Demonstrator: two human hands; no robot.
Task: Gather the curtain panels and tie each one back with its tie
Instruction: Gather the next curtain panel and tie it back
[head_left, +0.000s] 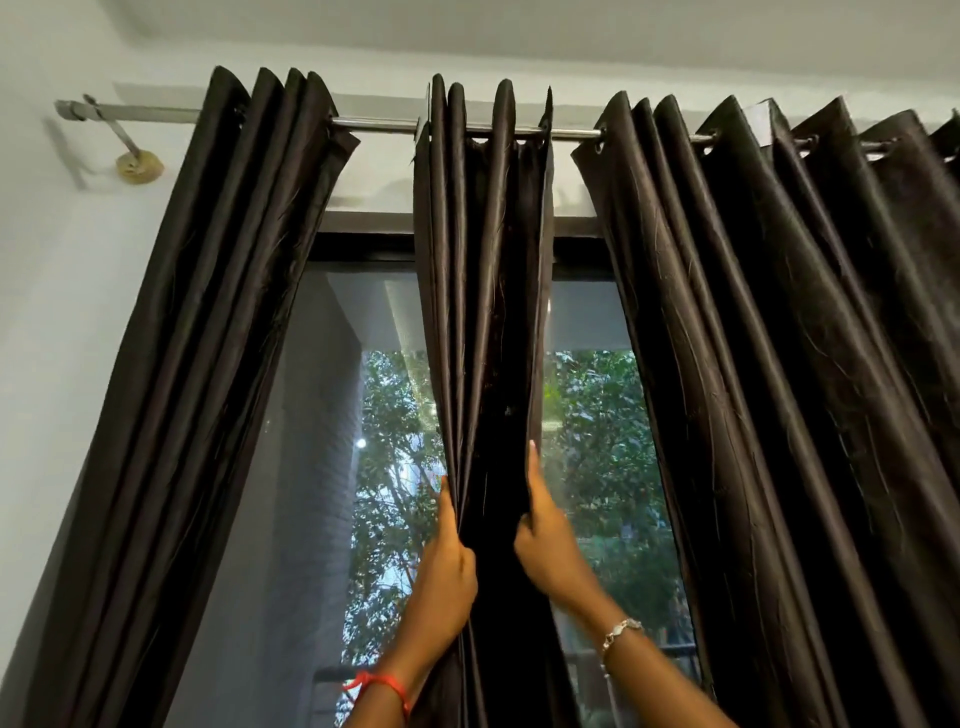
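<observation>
Left hand (447, 561): raised, fingers curled around the left edge of the middle curtain panel (483, 312), gripping its folds. A red thread band (382, 686) sits on this wrist.

Right hand (543, 540): raised, thumb and fingers pinching the right edge of the same panel, index finger extended up along the hem. A silver bracelet (621, 635) sits on this wrist.

Middle curtain panel: dark brown, gathered into a narrow bundle between both hands, hanging by eyelets from the curtain rod (379, 124).

Left curtain panel (208, 338): bunched at the rod's left end, hanging apart from the middle panel.

Right curtain panel (779, 338): spread wider along the rod, running out of view at the right edge.

Window (322, 415): behind the panels, glass showing green foliage (395, 441) outside. The rod's bracket (137, 165) fixes to the white wall at upper left.
</observation>
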